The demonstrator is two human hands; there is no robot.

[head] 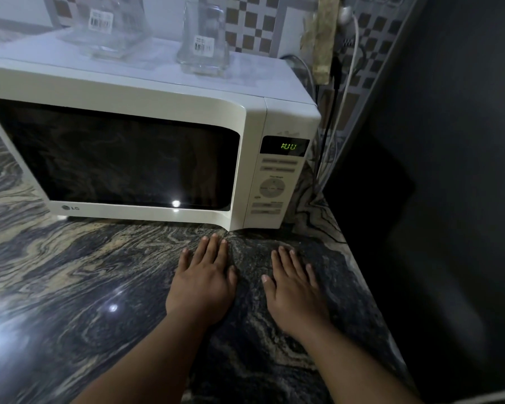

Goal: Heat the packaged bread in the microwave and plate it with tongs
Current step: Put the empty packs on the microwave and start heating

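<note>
Both hands lie flat and empty on the marbled tabletop (70,272) at lower centre of the frame, left hand (203,282) and right hand (293,290) a little apart, fingers straight, pointing at the microwave (245,158). The microwave fills the upper left and centre, its door closed and dark, its display (285,146) lit green. The bread is not visible; whether it sits behind the dark door cannot be told. No tongs or plate show. Two glass jars (204,39) stand on top of the microwave. Packaged bread should be light and soft and easy to crush, its wrapper slippery and likely hot after heating, so tongs should nip it gently across the middle.
</note>
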